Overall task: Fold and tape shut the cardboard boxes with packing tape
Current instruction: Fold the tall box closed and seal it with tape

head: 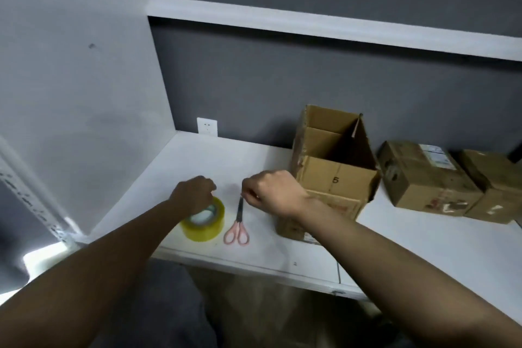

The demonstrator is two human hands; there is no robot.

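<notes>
The left hand (195, 195) grips the yellow tape roll (204, 220) from above at 7 o'clock on the white shelf (409, 240). The right hand (272, 193), fingers curled, seems to pinch something by the scissors (237, 223) tip (likely the tape's free end, too fine to confirm). Pulling level and steadily while pinning the roll should avoid twisting. One roll, one pair of scissors, one open box (333, 175) at 3 o'clock, two closed boxes (423, 175) beyond.

Tape roll (204, 222) left of scissors (238, 224); open box (333, 175) right.
</notes>
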